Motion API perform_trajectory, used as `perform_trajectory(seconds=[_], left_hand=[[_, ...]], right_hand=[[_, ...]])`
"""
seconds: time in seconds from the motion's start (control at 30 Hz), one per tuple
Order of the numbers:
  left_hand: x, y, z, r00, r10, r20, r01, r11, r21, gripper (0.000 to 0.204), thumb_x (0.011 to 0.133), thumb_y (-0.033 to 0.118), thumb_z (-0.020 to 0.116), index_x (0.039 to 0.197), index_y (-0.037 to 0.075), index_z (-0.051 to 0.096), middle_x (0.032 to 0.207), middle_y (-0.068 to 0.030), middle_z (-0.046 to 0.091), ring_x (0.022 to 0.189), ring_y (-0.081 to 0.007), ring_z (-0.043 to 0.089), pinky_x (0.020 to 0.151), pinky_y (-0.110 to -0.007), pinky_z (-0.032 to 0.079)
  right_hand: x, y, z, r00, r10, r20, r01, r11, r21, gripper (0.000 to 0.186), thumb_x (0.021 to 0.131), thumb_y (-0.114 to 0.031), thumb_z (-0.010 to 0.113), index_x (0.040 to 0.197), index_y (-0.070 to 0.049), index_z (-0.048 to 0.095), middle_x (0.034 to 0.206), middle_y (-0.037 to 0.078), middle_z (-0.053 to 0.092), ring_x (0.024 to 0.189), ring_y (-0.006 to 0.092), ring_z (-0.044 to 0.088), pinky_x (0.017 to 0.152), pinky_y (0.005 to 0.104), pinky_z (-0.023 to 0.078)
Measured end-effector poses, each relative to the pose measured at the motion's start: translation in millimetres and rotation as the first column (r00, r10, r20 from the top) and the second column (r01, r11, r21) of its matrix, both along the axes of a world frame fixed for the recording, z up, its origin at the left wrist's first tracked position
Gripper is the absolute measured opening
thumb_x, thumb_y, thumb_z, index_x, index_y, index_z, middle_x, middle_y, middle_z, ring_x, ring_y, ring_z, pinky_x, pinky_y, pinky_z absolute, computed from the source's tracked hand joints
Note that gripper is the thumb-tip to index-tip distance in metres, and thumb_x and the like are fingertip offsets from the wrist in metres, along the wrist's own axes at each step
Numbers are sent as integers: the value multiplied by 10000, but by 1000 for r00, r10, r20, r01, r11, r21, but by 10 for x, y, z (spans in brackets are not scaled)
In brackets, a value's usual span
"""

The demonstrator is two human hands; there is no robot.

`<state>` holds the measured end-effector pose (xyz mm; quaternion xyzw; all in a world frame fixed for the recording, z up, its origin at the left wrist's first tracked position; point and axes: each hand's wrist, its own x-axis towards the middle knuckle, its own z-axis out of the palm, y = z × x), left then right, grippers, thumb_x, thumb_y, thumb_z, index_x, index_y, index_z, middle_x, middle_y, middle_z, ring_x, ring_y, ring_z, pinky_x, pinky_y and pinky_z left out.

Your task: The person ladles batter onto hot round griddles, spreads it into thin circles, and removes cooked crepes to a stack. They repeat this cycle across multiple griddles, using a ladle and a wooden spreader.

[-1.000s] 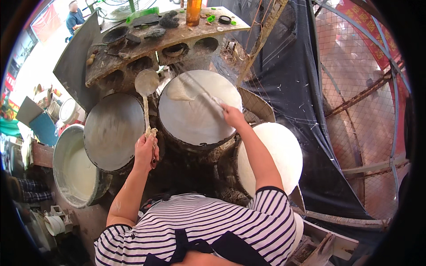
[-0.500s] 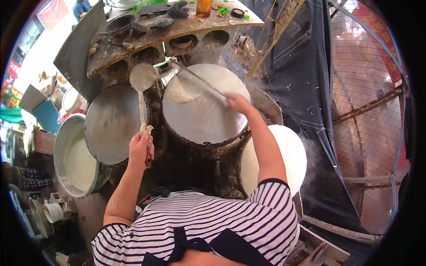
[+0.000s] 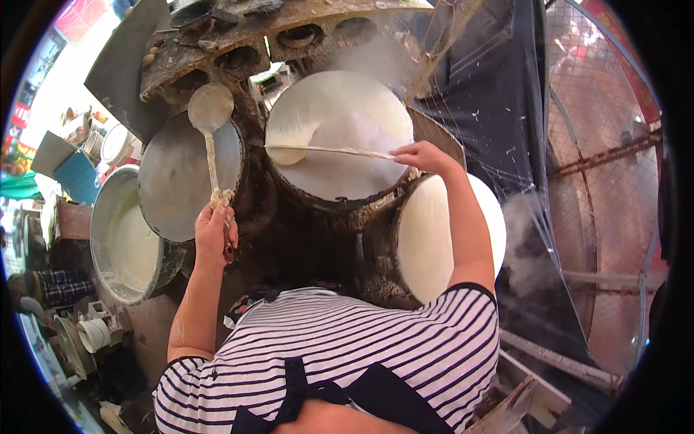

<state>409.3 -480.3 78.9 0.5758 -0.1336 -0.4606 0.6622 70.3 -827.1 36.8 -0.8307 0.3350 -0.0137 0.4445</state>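
Observation:
My left hand (image 3: 215,233) is closed round the batter-caked handle of a ladle (image 3: 210,108); its round bowl hangs over the far part of the left griddle (image 3: 170,206). My right hand (image 3: 426,157) pinches one end of a long thin spreader (image 3: 329,150), which lies nearly level across the middle griddle (image 3: 340,189). Pale batter (image 3: 325,94) coats that griddle's far and left area, while grey metal shows in the middle through steam. A third griddle (image 3: 444,242), under my right forearm, is covered with a white sheet of batter.
A deep metal tub (image 3: 130,246) of pale batter stands left of the left griddle. Beyond the griddles is a grimy ledge (image 3: 238,36) with round holes. Dark sheeting (image 3: 484,94) and wire mesh (image 3: 593,181) line the right. A plaid sleeve (image 3: 65,288) shows at far left.
My right hand has moved right and slightly up, and the spreader has swung from slanted to nearly level. Batter now reaches along the middle griddle's far side. The ladle has shifted slightly left.

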Motion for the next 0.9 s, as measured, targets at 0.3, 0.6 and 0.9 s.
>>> perform_trajectory(seconds=[0.3,0.6,0.9], left_hand=[[516,183,-135,982,-186,-40,187,982,11,156,920,179,518,840,45,509,655,-13,496,373,-94,424,303,-234,356],[1143,466,-16,948,-318,22,316,947,55,157,922,194,518,876,44,526,655,1,471,373,-85,417,306,-235,358],[1102,409,-33,909,-418,10,417,908,21,191,919,212,533,821,51,504,629,-1,470,372,-94,416,306,-245,355]], right_hand=[[1200,2332,-466,715,-677,174,446,634,632,165,900,-216,506,1001,-85,506,628,0,489,469,95,451,412,253,392],[2817,3267,-747,173,-981,88,296,137,945,343,969,-375,360,902,-52,454,538,10,378,369,104,341,349,269,313],[3142,3100,-959,271,-953,138,564,273,779,375,953,-371,365,794,-49,475,519,13,392,336,119,354,324,294,328]])
